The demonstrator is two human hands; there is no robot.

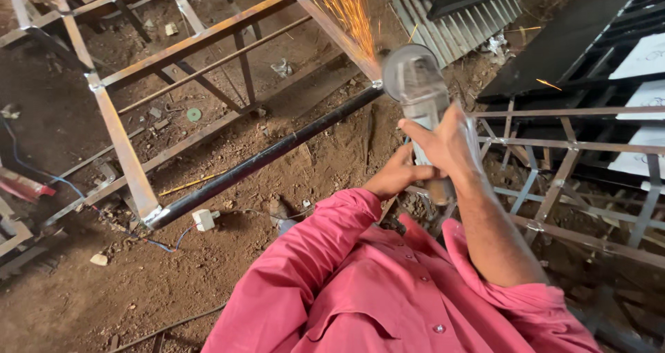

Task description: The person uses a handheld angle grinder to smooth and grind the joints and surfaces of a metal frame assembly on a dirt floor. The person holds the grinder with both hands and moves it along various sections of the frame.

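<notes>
Grinder point(419, 93) gripped in both hands: right hand point(447, 145) wrapped shut round its body, left hand point(395, 176) closed beneath. Its disc meets the steel frame point(121, 135) corner beside a black pipe point(263, 160), throwing sparks point(346, 6) over dirt floor point(173, 277).

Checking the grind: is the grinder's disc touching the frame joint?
Touching. The head view shows the grinder disc edge meeting the frame at the joint, with sparks spraying from that spot.

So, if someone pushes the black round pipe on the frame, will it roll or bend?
The black pipe probably would not roll: both ends look joined to the metal frame. It looks stiff and likely heavy, being long steel. Its smooth round surface may be slippery.
</notes>
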